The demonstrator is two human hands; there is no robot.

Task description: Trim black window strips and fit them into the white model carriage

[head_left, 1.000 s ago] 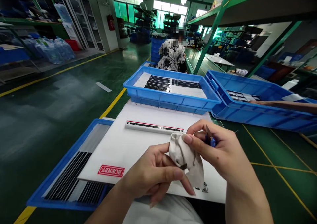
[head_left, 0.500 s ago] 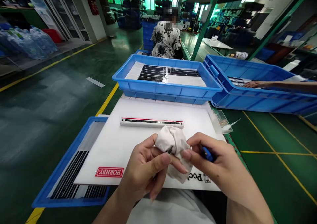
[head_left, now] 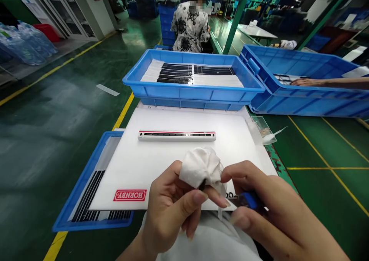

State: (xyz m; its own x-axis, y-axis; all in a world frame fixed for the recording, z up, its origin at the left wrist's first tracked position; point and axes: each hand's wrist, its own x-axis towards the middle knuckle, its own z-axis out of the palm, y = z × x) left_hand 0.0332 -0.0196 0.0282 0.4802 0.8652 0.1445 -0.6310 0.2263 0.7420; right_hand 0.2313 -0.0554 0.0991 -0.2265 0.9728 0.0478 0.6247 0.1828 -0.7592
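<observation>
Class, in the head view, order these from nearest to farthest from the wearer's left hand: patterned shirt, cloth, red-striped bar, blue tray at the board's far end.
1. Cloth: in the left hand.
2. Red-striped bar: on the board, beyond the cloth.
3. Blue tray: at the board's far end.
4. Patterned shirt: beyond the tray.

On the table (head_left: pixel 276 159) a board (head_left: pixel 132 163) is laid, with a casing (head_left: pixel 177 136) placed across it. At the far edge a tray (head_left: pixel 193 93) of strips (head_left: pixel 175 74) is set; to its right, a crate (head_left: pixel 302 103) is entered by another person's hand (head_left: pixel 307 82). A box (head_left: pixel 255 123) is positioned by the far right corner. A second tray (head_left: pixel 92 226) is partly hidden by the near left corner. Over the near edge, a cloth (head_left: pixel 198 165) is held in the left hand (head_left: pixel 170 211), a tool (head_left: pixel 250 200) in the right hand (head_left: pixel 284 209).
</observation>
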